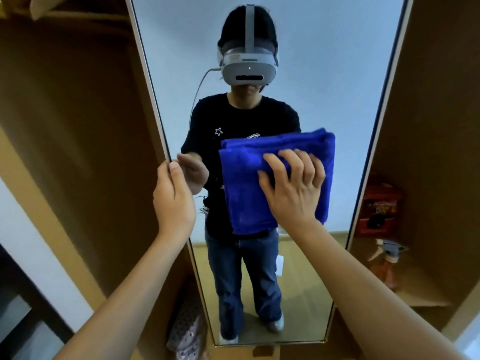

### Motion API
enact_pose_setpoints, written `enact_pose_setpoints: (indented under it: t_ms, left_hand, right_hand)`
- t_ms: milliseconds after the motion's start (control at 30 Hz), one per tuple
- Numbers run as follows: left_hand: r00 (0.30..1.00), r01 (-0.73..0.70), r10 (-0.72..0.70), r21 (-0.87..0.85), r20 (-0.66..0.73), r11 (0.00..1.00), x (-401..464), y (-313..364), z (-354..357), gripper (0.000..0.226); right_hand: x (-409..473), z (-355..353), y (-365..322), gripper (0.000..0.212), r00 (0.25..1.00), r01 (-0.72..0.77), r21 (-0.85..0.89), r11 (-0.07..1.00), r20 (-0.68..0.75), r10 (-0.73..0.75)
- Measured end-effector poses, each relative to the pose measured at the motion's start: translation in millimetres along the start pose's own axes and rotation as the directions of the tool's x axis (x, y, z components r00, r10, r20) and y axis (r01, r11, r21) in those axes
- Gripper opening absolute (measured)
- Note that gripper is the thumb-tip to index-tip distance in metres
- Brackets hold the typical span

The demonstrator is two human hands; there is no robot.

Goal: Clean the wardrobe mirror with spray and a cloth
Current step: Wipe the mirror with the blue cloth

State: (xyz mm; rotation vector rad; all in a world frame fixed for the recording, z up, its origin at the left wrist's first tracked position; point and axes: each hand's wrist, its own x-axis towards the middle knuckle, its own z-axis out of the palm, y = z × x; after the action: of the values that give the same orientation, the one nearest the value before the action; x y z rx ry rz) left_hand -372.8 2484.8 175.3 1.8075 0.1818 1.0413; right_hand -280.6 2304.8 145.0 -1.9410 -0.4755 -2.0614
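Fingers (298, 165) of the right hand (293, 188) are spread apart and bent a little, and the blue cloth (246, 183) is pressed flat against the mirror (324, 74) by them. Whether the cloth is also pinched cannot be told. The cloth is folded and is seen at about the middle of the glass, a bit toward 3 o'clock. The left hand (174, 196) is held at 9 o'clock on the mirror's edge (166, 152), with the thumb curled round the front of the frame so the door is kept steady. The other fingers are hidden behind the edge.

The spray bottle (387, 261) is seen at about 4 o'clock, set down on a shelf (420, 294) inside the wardrobe, well apart from both hands. A red box (378, 209) is seen just above it.

The wiping looks to be in the middle part of the job, since only the middle of the glass is covered by the cloth now.

Things could go wrong from here. The door could be swung away if the cloth is pushed too hard and the edge is let go. Streaks could be left if the glass is too wet or the cloth is dragged unevenly. The cloth could be dropped if it is only pressed and not gripped. The top of the mirror, near 12 o'clock, could be missed because it is hard to reach.
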Motion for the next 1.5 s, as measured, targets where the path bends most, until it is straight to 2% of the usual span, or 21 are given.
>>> enact_pose_setpoints:
  t_ms: [200, 433, 600, 800, 933, 1233, 1433, 1500]
  left_hand:
    - [1.0, 0.023, -0.021, -0.126, 0.02, 0.992, 3, -1, -4, 0.044]
    - [0.991, 0.099, -0.076, -0.233, 0.107, 0.967, 7, -1, -15, 0.053]
    - [0.993, 0.065, -0.042, -0.201, 0.113, 0.977, 5, -3, -16, 0.037]
    - [0.996, -0.001, 0.02, -0.202, 0.092, 0.979, 5, -9, -17, 0.039]
    - [0.995, 0.003, 0.016, -0.192, 0.1, 0.981, 7, -10, -19, 0.04]
    - [0.993, 0.018, -0.002, -0.139, 0.116, 0.99, 3, -9, -17, 0.038]
    - [0.992, 0.059, -0.042, -0.137, 0.12, 0.989, 2, -1, -14, 0.027]
    - [0.993, 0.061, -0.048, -0.127, 0.105, 0.99, 1, 1, -11, 0.03]
  right_hand:
    - [52, 19, -53, 0.025, 0.998, -0.056, 0.054, 0.997, 0.003, 0.056]
    - [-17, 17, -85, 0.029, 0.999, 0.028, 0.058, 0.998, 0.017, -0.029]
    - [-46, 12, -89, 0.03, 0.99, 0.094, 0.003, 0.996, 0.104, -0.094]
    - [-6, 17, -99, 0.038, 0.998, -0.006, 0.024, 1.0, 0.069, 0.005]
    - [-27, 16, -108, 0.035, 0.995, -0.04, 0.002, 0.999, 0.095, 0.04]
    - [-91, 10, -121, 0.036, 0.98, 0.022, -0.043, 0.999, 0.2, -0.013]
    - [-111, 7, -119, 0.036, 0.965, 0.118, -0.001, 0.993, 0.238, -0.114]
    - [-117, 4, -117, 0.039, 0.958, 0.143, -0.01, 0.99, 0.251, -0.136]
